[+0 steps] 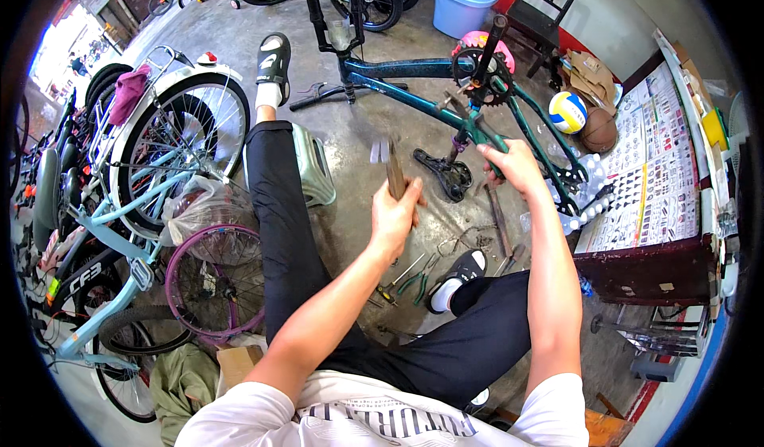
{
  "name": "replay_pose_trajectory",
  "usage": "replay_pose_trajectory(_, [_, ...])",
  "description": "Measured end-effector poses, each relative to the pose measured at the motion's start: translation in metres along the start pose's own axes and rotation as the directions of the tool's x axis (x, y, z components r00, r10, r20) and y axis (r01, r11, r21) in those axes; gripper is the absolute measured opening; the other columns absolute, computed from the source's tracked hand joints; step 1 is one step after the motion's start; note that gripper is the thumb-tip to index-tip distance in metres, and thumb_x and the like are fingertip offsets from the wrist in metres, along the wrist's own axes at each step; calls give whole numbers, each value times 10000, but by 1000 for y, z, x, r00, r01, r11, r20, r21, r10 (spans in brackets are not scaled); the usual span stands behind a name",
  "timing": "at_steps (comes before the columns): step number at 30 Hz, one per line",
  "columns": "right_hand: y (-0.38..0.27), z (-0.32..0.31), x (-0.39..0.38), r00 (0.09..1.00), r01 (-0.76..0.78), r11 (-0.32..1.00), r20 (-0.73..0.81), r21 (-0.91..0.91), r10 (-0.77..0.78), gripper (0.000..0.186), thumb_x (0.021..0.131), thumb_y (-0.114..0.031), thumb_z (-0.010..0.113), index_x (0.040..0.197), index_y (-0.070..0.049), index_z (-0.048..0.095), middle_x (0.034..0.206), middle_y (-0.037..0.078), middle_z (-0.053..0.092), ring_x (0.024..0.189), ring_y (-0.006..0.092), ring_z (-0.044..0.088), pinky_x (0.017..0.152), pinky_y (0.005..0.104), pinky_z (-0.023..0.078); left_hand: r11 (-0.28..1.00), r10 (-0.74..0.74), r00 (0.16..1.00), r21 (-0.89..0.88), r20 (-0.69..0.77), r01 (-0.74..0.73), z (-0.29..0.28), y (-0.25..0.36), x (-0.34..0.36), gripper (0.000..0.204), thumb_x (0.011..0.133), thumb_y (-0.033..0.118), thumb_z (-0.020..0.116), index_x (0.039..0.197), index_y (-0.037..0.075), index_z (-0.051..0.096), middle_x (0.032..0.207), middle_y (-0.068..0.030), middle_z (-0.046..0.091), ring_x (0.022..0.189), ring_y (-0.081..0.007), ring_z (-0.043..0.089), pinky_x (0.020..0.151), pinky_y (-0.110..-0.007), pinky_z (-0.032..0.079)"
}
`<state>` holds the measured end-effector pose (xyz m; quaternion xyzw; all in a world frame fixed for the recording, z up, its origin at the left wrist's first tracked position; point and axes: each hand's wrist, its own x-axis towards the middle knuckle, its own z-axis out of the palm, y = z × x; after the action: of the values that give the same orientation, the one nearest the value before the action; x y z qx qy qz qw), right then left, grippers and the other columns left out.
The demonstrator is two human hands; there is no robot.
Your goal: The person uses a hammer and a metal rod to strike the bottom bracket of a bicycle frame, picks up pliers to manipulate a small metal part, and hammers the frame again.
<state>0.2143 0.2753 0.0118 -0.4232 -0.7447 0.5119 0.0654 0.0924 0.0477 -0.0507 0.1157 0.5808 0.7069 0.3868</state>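
Observation:
A teal bicycle frame [414, 69] lies upside down on the concrete floor in front of me, its chainring and crank [480, 69] pointing up and its black saddle [446, 175] resting on the floor. My left hand [394, 216] is raised and closed around the wooden handle of a hammer [391, 164], whose head is blurred. My right hand [513, 167] grips the teal frame tube just below the crank. I sit with my left leg stretched out beside a green stool [314, 168].
Several parked bicycles stand at left, with a light blue one [119, 208] and a pink wheel [215, 280] nearest. Pliers and a screwdriver [414, 276] lie by my right foot. A blue tub [463, 1], dark chair [545, 9], volleyball [567, 111] and display counter [652, 168] stand at right.

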Motion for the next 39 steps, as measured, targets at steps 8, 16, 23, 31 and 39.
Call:
replay_pose_trajectory(8, [-7, -4, 5, 998, -66, 993, 16, 101, 65, 329, 935, -332, 721, 934, -7, 666, 754, 82, 679, 595, 143, 651, 493, 296, 496, 990, -137, 990, 22, -29, 138, -9, -28, -19, 248, 1003, 254, 694, 1054, 34, 592, 746, -47, 635, 480, -81, 468, 447, -260, 387])
replay_pose_trajectory(16, [9, -14, 14, 998, -51, 992, -18, 117, 54, 388, 883, -383, 765, 899, -3, 686, 763, 84, 699, 638, 170, 692, 522, 317, 545, 993, -110, 994, 49, 16, 109, -7, -25, -20, 254, 1013, 274, 684, 1059, 45, 586, 760, -39, 639, 488, -71, 482, 446, -244, 382])
replay_pose_trajectory(23, [10, -16, 14, 997, -66, 993, -26, 96, 69, 402, 882, -393, 769, 935, -1, 701, 787, 81, 705, 648, 163, 690, 543, 312, 555, 990, 29, 1000, 138, 6, -29, -3, -19, -26, 240, 1004, 259, 699, 1019, 34, 617, 727, -22, 613, 518, -79, 491, 480, -257, 397])
replay_pose_trajectory(31, [1, -16, 10, 996, -83, 984, -18, 157, 87, 409, 893, -387, 771, 986, 4, 694, 810, 89, 710, 625, 157, 672, 556, 308, 559, 968, 145, 989, 209, -7, -141, 8, -18, 19, 270, 965, 204, 742, 845, 21, 583, 712, 48, 463, 672, -75, 430, 600, -281, 385])
replay_pose_trajectory(39, [1, -14, 10, 995, -92, 982, -25, 167, 97, 358, 916, -341, 748, 981, 5, 686, 771, 81, 688, 614, 153, 659, 550, 304, 540, 530, 775, 605, -334, -182, -780, 19, 40, 29, 264, 1027, 236, 632, 848, 60, 551, 749, -66, 579, 639, -132, 560, 534, -281, 450])
